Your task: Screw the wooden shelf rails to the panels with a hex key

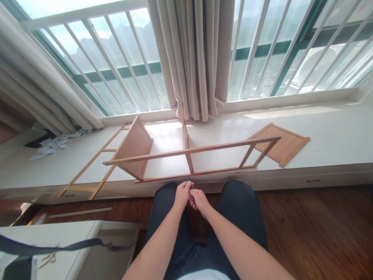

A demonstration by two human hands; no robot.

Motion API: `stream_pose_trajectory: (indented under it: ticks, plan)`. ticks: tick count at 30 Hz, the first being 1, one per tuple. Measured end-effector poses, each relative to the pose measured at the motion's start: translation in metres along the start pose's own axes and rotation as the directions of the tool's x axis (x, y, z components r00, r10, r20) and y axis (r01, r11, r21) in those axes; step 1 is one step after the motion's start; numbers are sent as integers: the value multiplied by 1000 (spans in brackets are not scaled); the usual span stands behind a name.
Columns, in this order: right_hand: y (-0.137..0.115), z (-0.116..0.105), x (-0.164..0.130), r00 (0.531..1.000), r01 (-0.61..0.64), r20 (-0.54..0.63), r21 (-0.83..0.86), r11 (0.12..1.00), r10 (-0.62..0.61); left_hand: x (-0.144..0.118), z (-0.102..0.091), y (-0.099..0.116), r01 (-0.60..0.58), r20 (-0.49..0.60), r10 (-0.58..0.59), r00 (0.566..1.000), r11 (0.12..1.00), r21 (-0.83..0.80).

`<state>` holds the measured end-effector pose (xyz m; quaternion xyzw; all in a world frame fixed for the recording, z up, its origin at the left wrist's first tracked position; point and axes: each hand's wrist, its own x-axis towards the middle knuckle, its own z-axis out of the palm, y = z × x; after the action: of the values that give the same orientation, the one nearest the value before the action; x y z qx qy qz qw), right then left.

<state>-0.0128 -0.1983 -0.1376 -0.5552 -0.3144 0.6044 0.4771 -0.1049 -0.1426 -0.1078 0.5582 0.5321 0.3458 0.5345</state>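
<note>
Pinching together just above the lap, the left hand and right hand were held fingertip to fingertip, seemingly closed on something small, though what the grip held could not be told. Any such small part would best be kept square and steadied by both hands. Just ahead, on the white window ledge, the light wooden slatted frame was stood on edge, its long axis running left to right.
</note>
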Motion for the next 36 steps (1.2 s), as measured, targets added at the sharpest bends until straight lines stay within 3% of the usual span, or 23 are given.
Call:
stream_pose_trajectory:
  ticks: [5,6,9,12,16,21,29,36]
  plan:
    - [4,1,0,999,46,-2,-101,994,-46,-13,-7,17,-116,-202,154,967,975,188]
    - [4,0,0,998,60,3,-118,991,-60,-15,-7,22,-164,-229,221,948,956,245]
    - [6,-1,0,995,104,16,-157,982,-102,-14,1,41,-366,-204,510,836,794,486]
    - [8,0,2,993,120,24,-173,978,-117,1,15,58,-415,-179,594,784,717,561]
    - [8,4,5,995,103,39,-179,979,-97,27,28,69,-366,-159,513,844,766,529]
    - [8,12,8,995,69,81,-181,981,-55,38,23,71,-292,-152,416,897,813,503]
    - [8,22,15,993,38,115,-196,980,-15,55,6,72,-250,-187,387,903,827,503]
    - [4,26,16,990,21,141,-229,973,12,73,-12,68,-284,-162,419,893,806,519]
